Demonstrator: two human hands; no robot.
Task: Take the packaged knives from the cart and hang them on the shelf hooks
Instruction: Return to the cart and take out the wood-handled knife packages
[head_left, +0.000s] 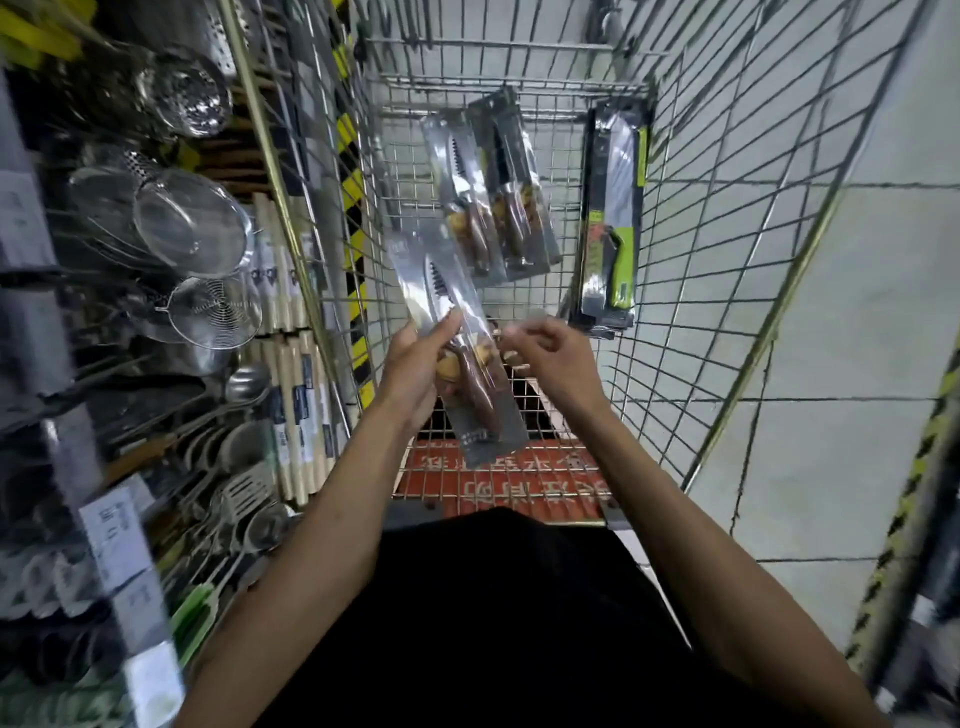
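Cart (727, 234), centre: three packs left inside: brown pair (467, 208) far, green pack (613, 208) far right.
Shelf (31, 322), left: utensils only, no knife pack seen hung.
Held pack (447, 291), near: above cart, gripped by left hand (410, 369).
Right hand (556, 358): loosely curled just beside, contact unclear.
Judged early.

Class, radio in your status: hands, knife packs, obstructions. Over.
Left hand grips wood-handled knife pack above cart. Right hand beside it, grip unclear. Two matching packs, one green-handled pack lie in cart. Nothing on top of them.
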